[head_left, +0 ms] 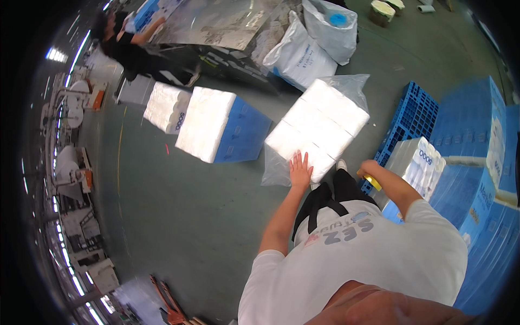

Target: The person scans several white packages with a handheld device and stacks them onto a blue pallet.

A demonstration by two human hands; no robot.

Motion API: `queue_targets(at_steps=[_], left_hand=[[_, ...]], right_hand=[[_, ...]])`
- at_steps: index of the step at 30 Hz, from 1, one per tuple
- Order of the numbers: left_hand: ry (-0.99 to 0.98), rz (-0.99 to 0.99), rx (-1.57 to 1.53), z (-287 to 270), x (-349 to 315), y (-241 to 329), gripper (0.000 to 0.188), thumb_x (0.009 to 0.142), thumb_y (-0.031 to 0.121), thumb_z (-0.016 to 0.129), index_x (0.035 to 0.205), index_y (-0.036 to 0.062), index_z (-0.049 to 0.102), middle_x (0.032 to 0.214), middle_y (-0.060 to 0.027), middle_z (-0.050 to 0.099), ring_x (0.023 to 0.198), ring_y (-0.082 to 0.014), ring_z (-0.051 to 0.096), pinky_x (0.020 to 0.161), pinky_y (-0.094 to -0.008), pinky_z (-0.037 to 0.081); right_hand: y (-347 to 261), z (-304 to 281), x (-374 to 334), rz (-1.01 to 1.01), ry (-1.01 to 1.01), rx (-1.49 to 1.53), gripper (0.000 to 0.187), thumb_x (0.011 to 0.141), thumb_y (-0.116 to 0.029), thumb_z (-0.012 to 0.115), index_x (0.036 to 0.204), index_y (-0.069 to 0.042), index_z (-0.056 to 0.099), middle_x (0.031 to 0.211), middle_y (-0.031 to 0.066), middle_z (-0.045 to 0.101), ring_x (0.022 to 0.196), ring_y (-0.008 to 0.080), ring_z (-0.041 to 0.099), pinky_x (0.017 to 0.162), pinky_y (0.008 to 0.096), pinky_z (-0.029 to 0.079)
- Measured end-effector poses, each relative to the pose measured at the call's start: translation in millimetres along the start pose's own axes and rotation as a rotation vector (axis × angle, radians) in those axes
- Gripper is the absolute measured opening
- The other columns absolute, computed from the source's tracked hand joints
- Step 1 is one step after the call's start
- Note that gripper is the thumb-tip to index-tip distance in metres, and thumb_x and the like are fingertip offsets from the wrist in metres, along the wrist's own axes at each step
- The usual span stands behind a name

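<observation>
My left hand rests flat, fingers spread, on the near edge of a large white block of wrapped paper packs. Clear plastic film sticks out from under the block at its left side, and more film shows at its far corner. Off to the right of the block, my right hand is closed around a yellow hand-held object. Only part of that object shows, so its exact kind is unclear.
A blue-sided stack of white packs and a smaller pack bundle stand left. Right are a blue pallet and blue wrapped stacks. White sacks lie beyond. A co-worker stands at a far-left table; a pallet jack sits lower left.
</observation>
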State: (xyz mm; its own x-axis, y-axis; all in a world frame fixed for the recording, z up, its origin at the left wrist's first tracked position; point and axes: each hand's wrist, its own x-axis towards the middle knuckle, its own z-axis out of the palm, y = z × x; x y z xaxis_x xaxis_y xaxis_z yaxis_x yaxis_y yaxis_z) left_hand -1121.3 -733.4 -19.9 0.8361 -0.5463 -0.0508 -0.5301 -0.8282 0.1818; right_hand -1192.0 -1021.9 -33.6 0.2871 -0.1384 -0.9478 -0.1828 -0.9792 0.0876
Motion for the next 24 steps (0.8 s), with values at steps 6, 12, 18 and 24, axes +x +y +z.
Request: queue_targets(at_steps=[6, 12, 18, 24], left_hand=[[0.056, -0.025, -0.16, 11, -5, -14, 0.067, 0.081, 0.036, 0.05, 0.133, 0.0058, 0.021, 0.14, -0.0116, 0.019, 0.129, -0.0255, 0.018, 0.103, -0.0414, 0.018], [0.094, -0.199, -0.011, 4, -12, -19, 0.063, 0.084, 0.041, 0.042, 0.133, 0.0052, 0.024, 0.141, -0.0087, 0.017, 0.13, -0.0209, 0.017, 0.104, -0.0426, 0.016], [0.044, -0.277, 0.106, 10, -10, -28, 0.063, 0.087, 0.041, 0.033, 0.136, 0.0049, 0.014, 0.143, -0.0066, 0.011, 0.132, -0.0175, 0.009, 0.105, -0.043, 0.008], [-0.005, -0.279, 0.059, 10, -9, -29, 0.061, 0.088, 0.039, 0.031, 0.136, 0.0043, 0.014, 0.143, -0.0066, 0.01, 0.131, -0.018, 0.009, 0.105, -0.0433, 0.008]], right_hand=[[-41, -105, -167, -0.408, 0.573, 0.38, 0.06, 0.058, -0.04, 0.062, 0.114, -0.02, 0.054, 0.095, 0.0139, 0.061, 0.087, 0.028, 0.059, 0.077, 0.0338, 0.046], [-162, -191, -174, -0.594, 0.979, 0.657, 0.054, 0.064, -0.037, 0.058, 0.115, -0.021, 0.053, 0.083, 0.0162, 0.062, 0.075, 0.0298, 0.06, 0.068, 0.0349, 0.048], [-214, -161, -84, -0.394, 0.821, 0.355, 0.055, 0.061, -0.035, 0.059, 0.113, -0.019, 0.054, 0.086, 0.0127, 0.063, 0.08, 0.0281, 0.061, 0.07, 0.0366, 0.048], [-186, -136, -102, -0.464, 0.884, 0.311, 0.059, 0.062, -0.034, 0.06, 0.119, -0.021, 0.049, 0.077, 0.0153, 0.062, 0.071, 0.03, 0.061, 0.066, 0.0376, 0.048]])
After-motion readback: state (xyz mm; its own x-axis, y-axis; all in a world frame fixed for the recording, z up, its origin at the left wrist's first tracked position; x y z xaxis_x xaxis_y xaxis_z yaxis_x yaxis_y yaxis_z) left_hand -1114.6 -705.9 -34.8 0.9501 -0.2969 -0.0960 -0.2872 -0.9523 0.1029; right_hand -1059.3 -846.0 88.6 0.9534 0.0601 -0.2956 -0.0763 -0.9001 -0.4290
